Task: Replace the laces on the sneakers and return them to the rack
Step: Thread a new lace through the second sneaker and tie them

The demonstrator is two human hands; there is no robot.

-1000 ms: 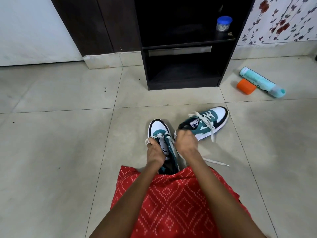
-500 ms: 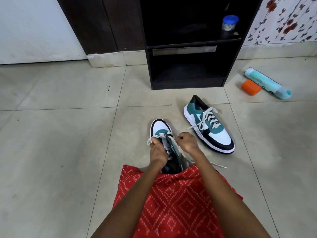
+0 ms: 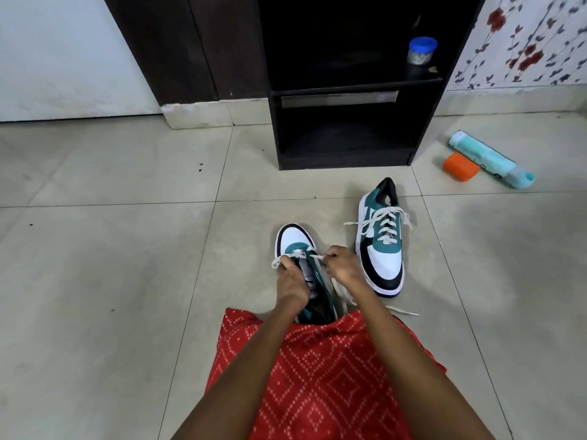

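Presently, the flat white lace [image 3: 309, 256] is pinched on either side by the left hand [image 3: 290, 282] and the right hand [image 3: 344, 268], over the teal, white and black sneaker [image 3: 293, 241] at centre frame. Equal tension is best applied to both sides, so the lace is seated flat before the next eyelets are threaded. The laced second sneaker [image 3: 382, 258] lies right of it, below the dark wooden rack [image 3: 425, 128].

near sneaker [image 3: 295, 246] left of far sneaker [image 3: 381, 249], rack [image 3: 346, 154] behind

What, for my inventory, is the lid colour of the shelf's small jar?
Blue, on the small clear jar's round lid; head view.
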